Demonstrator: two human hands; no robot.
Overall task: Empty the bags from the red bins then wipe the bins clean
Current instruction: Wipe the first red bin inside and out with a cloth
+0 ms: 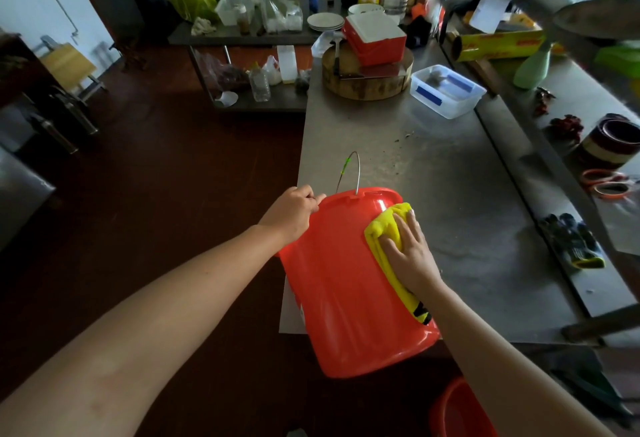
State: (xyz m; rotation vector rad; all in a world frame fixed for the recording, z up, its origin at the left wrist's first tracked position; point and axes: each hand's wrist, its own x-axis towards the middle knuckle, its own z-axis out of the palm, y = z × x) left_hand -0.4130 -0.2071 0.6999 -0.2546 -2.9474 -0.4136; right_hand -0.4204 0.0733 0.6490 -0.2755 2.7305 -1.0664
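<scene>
A red bin (339, 291) lies on its side across the near corner of the steel table (450, 194), its rim pointing away from me and its base hanging over the table's front edge. Its wire handle (351, 169) stands up at the rim. My left hand (294, 211) grips the rim at the bin's far left corner. My right hand (410, 253) presses a folded yellow cloth (384, 232) flat against the bin's outer wall near the rim. A second red bin (457, 412) shows at the bottom edge, on the floor.
On the table beyond the bin stand a round wooden chopping block (367, 86) with a red box on it and a clear tub (446, 90). A raised shelf with gloves (571, 242) and tape rolls runs along the right. Dark floor lies to the left.
</scene>
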